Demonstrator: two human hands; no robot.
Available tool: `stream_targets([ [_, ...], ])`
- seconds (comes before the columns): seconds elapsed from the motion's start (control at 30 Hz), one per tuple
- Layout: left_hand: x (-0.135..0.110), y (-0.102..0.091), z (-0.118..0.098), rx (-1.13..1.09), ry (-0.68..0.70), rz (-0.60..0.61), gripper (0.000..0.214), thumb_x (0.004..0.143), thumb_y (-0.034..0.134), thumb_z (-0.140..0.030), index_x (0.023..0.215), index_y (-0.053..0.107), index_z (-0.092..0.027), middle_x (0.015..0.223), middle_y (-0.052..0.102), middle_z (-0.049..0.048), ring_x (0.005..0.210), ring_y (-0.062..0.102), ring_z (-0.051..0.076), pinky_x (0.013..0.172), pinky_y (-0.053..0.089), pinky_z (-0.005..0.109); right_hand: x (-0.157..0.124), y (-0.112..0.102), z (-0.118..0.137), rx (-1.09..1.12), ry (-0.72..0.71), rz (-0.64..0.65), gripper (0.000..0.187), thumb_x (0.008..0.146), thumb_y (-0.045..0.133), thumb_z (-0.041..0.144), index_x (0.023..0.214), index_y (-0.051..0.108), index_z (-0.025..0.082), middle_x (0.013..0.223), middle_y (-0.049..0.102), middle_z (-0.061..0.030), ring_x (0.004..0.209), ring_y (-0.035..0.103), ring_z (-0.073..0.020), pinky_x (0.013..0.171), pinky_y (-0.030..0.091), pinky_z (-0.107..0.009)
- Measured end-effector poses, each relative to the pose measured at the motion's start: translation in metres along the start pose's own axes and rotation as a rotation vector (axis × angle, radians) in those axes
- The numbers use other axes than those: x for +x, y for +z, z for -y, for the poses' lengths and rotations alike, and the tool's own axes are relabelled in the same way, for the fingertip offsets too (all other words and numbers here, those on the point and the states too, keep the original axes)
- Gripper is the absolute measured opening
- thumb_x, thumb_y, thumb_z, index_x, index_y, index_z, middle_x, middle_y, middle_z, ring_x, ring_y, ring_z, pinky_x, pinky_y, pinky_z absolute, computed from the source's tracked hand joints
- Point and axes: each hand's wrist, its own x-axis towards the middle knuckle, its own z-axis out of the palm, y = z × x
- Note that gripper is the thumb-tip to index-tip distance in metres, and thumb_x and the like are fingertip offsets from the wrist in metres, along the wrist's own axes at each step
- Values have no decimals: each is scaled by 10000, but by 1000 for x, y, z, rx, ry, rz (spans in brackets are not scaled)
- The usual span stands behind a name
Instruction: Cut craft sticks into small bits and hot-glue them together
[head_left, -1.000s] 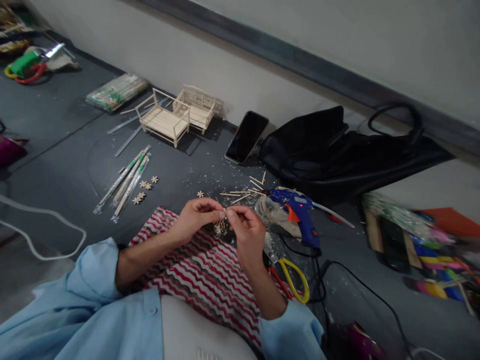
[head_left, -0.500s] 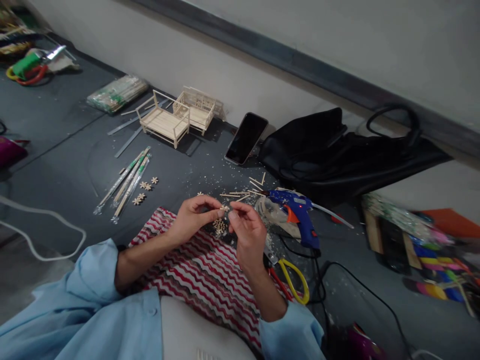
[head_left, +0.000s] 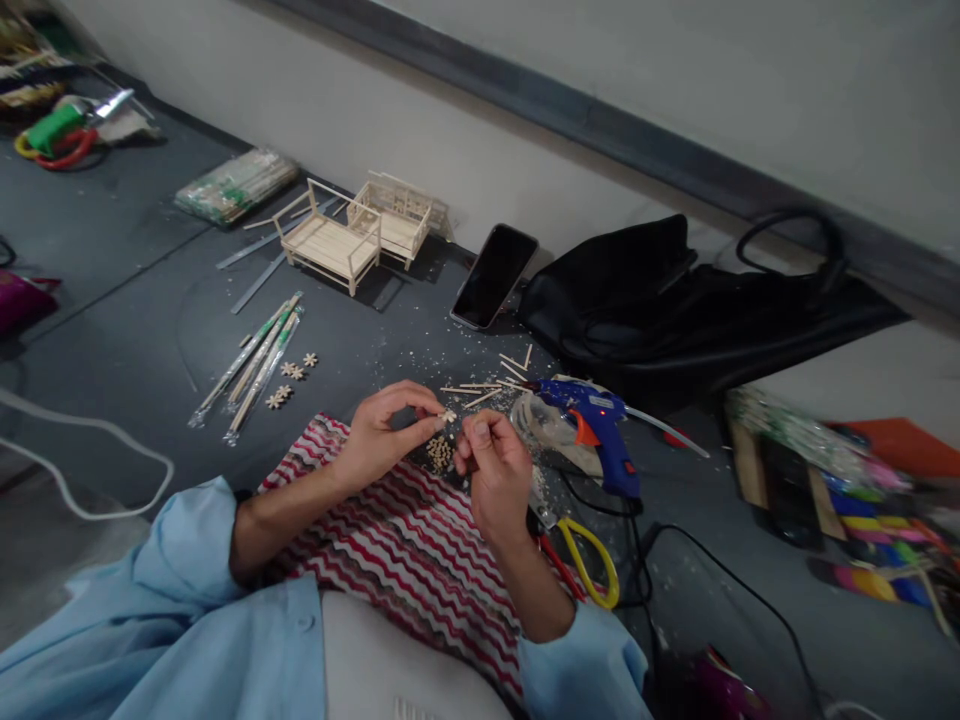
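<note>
Between thumb and forefinger, my left hand (head_left: 388,428) pinches a small wooden flower-shaped piece (head_left: 448,416). Close beside it, my right hand (head_left: 496,462) has its fingers curled together; whether something tiny is in them is hidden. Below the fingertips lies a small heap of pale wooden bits (head_left: 439,453). Several finished wooden flowers (head_left: 292,371) rest on the table to the left. Under my forearms is a red and white striped cloth (head_left: 390,540).
A blue glue gun (head_left: 600,425) lies right of my hands, with loose sticks (head_left: 480,388) by its tip. Yellow-handled scissors (head_left: 592,560) are by my right wrist. Behind stand miniature wooden furniture (head_left: 330,245), a phone (head_left: 495,275) and a black bag (head_left: 645,300). Wrapped sticks (head_left: 259,360) lie left.
My right hand has drawn slightly away from the flower piece, and its fingers have curled in. My left hand still holds the piece in nearly the same spot.
</note>
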Motion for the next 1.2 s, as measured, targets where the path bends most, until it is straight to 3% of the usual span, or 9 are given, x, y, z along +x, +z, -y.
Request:
stream_targets([
  [0.17, 0, -1, -4, 45, 18, 26, 55, 792, 705, -259, 806, 732, -213, 846, 709, 64, 860, 632, 190, 848, 465, 315, -2, -2, 0, -62, -11, -1, 327, 892, 573, 490, 720, 494, 223, 614, 449, 62, 513, 397, -86, 458, 342, -219],
  [0.37, -1, -1, -5, 98, 51, 85, 69, 811, 673, -255, 830, 729, -219, 855, 719, 68, 846, 639, 187, 827, 468, 315, -1, -7, 12, -382, -264, -28, 227, 843, 649, 400, 999, 652, 235, 919, 621, -17, 806, 570, -153, 730, 470, -294],
  [0.47, 0, 0, -6, 90, 55, 106, 47, 783, 691, -240, 797, 733, -223, 833, 728, 69, 832, 645, 192, 841, 463, 326, 0, -7, 18, -524, -351, 13, 126, 839, 650, 341, 908, 679, 240, 909, 627, -23, 844, 573, -171, 763, 466, -315],
  [0.57, 0, 1, -8, 71, 34, 123, 32, 765, 702, -241, 769, 729, -225, 807, 726, 66, 823, 643, 197, 853, 460, 340, 0, -8, 19, -560, -333, 20, 121, 847, 637, 340, 800, 667, 233, 816, 625, -13, 795, 562, -171, 738, 456, -315],
  [0.67, 1, 1, -8, 16, 5, 157, 45, 774, 700, -252, 765, 714, -210, 821, 711, 68, 831, 627, 189, 838, 461, 327, 1, -9, 18, -401, -206, -11, 190, 851, 629, 401, 787, 632, 222, 735, 566, 11, 712, 513, -147, 683, 435, -291],
  [0.73, 1, 1, -6, -103, -63, 174, 71, 763, 719, -260, 760, 700, -192, 832, 692, 65, 832, 613, 176, 821, 459, 308, 2, -9, 19, -210, -114, -32, 242, 850, 624, 450, 778, 582, 223, 699, 488, 28, 659, 458, -128, 630, 417, -272],
  [0.83, 0, 2, -1, -392, -293, 166, 139, 715, 774, -265, 767, 685, -172, 827, 668, 39, 790, 592, 142, 764, 453, 266, 3, -7, 24, 14, -43, -31, 309, 840, 634, 486, 739, 499, 227, 725, 408, 33, 636, 408, -113, 579, 404, -253],
  [0.97, 1, 3, 3, -708, -566, 148, 189, 664, 811, -254, 760, 677, -160, 743, 661, 7, 697, 587, 109, 723, 444, 246, 1, -3, 29, 43, -30, -48, 347, 842, 619, 529, 739, 472, 232, 764, 388, 25, 619, 393, -107, 526, 398, -242],
  [1.2, 2, 4, 6, -877, -666, 166, 172, 668, 805, -244, 767, 693, -160, 718, 678, 15, 696, 613, 111, 719, 459, 246, -1, -2, 21, 11, -95, -82, 434, 939, 459, 518, 637, 352, 225, 648, 316, 52, 539, 341, -99, 470, 358, -219],
])
